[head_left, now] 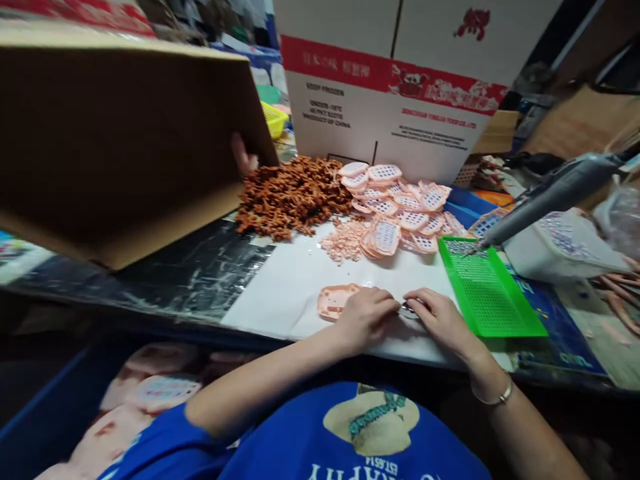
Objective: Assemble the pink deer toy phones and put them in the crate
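My left hand (367, 317) is closed over the white sheet (280, 293), its fingertips curled toward the other hand; what it pinches, if anything, is hidden. My right hand (443, 320) is closed too, thumb and fingers around a small shiny metallic piece (411, 310) too small to name. The two hands' fingertips nearly meet at this piece. Just left of my left hand lies a pink molded plastic shell (334, 301), open side up, partly covered by that hand.
Brown small parts (295, 197) are heaped behind, beside pink button-grid panels (413, 220) and small pink pieces (345, 241). A green tray (493, 293) holds screws, under a grey electric screwdriver (555, 200). Cartons (340, 127) stand behind; another person's hand (243, 157) grips the left one.
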Demonstrator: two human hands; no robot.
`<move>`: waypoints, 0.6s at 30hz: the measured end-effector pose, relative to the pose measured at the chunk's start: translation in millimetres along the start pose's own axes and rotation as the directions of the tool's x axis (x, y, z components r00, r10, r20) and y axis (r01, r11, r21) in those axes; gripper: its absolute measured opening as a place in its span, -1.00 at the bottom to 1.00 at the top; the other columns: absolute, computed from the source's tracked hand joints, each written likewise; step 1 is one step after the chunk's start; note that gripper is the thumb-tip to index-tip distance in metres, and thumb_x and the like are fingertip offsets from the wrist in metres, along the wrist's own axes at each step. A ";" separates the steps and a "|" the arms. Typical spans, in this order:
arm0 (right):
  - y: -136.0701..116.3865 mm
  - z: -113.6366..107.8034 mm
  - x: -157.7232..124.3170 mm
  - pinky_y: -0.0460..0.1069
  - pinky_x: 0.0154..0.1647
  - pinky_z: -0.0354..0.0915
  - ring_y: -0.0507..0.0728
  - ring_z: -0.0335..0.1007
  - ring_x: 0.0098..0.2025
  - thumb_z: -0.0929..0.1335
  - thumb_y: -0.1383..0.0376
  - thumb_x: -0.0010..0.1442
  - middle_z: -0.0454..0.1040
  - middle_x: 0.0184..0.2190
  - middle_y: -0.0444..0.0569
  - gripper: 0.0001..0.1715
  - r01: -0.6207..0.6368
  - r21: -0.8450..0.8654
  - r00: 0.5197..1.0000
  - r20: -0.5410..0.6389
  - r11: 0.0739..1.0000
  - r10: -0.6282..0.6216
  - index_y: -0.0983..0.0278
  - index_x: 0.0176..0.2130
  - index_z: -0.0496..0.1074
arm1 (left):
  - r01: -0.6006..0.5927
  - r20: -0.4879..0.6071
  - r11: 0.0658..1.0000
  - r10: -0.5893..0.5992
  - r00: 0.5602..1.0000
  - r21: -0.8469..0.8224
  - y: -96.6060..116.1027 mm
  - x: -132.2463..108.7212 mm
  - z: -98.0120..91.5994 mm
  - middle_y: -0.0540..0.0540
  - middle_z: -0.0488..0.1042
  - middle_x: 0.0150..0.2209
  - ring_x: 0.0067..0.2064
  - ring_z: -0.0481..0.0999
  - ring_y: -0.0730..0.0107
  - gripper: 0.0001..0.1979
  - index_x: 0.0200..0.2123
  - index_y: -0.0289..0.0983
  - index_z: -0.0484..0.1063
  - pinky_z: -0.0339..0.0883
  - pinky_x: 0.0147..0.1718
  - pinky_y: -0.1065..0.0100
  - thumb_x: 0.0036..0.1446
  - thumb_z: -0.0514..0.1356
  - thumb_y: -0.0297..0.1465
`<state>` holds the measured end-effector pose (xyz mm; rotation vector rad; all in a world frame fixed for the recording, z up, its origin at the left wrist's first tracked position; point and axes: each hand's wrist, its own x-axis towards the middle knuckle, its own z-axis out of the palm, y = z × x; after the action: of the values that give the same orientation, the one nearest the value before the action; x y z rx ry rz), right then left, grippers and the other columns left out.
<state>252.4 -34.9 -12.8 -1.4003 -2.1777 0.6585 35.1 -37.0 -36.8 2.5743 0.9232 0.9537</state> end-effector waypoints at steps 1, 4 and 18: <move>-0.4 -0.1 -0.3 0.00 -0.07 0.41 0.11 0.55 -0.16 0.24 0.24 0.37 0.61 -0.18 0.00 -0.71 -0.011 -0.008 1.000 -0.008 1.000 0.011 0.26 -0.14 0.52 | 0.091 -0.063 0.986 -0.101 0.993 -0.142 -1.4 -1.0 -2.0 -0.15 0.55 -0.23 -0.21 0.52 0.29 -0.83 -0.16 -0.27 0.44 0.39 -0.23 0.29 0.24 0.07 -0.46; -1.6 1.2 -4.1 -0.01 -0.07 0.41 0.10 0.54 -0.14 0.23 0.23 0.39 0.60 -0.15 0.03 -0.70 -0.018 -0.041 1.000 -0.024 0.999 0.017 0.28 -0.09 0.50 | 0.354 -0.103 0.759 -0.480 0.871 -0.546 -2.1 -2.8 -13.6 -0.10 0.55 -0.26 -0.23 0.54 0.34 -0.84 -0.21 -0.27 0.44 0.43 -0.25 0.35 0.25 0.12 -0.32; -9.7 24.2 -4.0 0.04 -0.23 0.41 0.18 0.52 -0.18 0.32 0.13 0.34 0.53 -0.12 0.06 -0.66 0.269 -0.309 0.963 0.112 0.912 -0.246 0.28 0.01 0.43 | 0.278 0.090 0.119 -0.764 0.639 -0.953 -6.9 -11.7 -47.2 -0.05 0.61 -0.23 -0.23 0.63 0.31 -0.67 -0.19 -0.28 0.50 0.54 -0.16 0.28 0.00 0.44 -0.30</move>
<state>232.2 -45.5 -26.1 -1.2163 -2.5567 0.2653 -6.0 -38.7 -9.9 0.8630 0.9016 1.2798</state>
